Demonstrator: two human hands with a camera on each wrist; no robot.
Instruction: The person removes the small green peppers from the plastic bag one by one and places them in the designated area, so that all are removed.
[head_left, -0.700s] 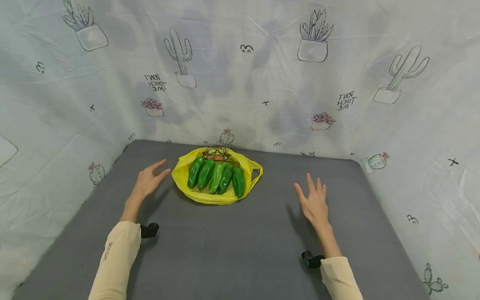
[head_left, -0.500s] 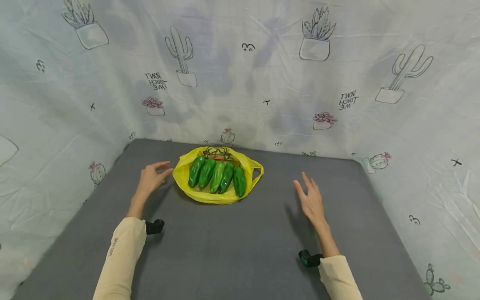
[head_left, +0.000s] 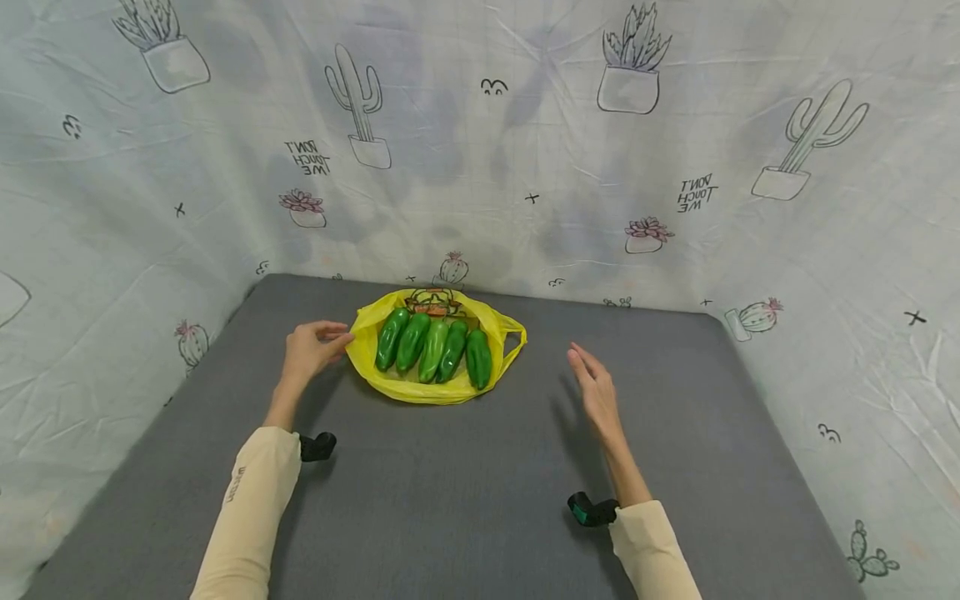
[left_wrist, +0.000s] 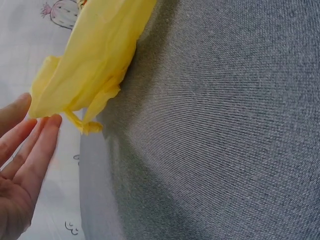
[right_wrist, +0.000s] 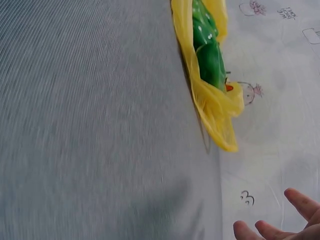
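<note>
Between the two hands, on the grey fabric-covered table [head_left: 450, 492]: a crumpled yellow plastic bag [head_left: 437, 392], spread wide, carrying five glossy green peppers [head_left: 433, 350] laid side by side. Left hand [head_left: 309, 350] right at the bag's near-left edge, fingertips [left_wrist: 50, 122] meeting the yellow rim, fingers loosely bent, nothing plainly gripped. Right hand [head_left: 592, 392] well apart from the bag, off beyond its looped handle [head_left: 516, 342], raised above the table, fingers straight and relaxed, holding nothing. Behind the bag, past both hands, a pale cloth backdrop [head_left: 525, 167] printed with cacti and potted plants. Cream sleeves [head_left: 247, 517] on both forearms, a small black device at each wrist.
</note>
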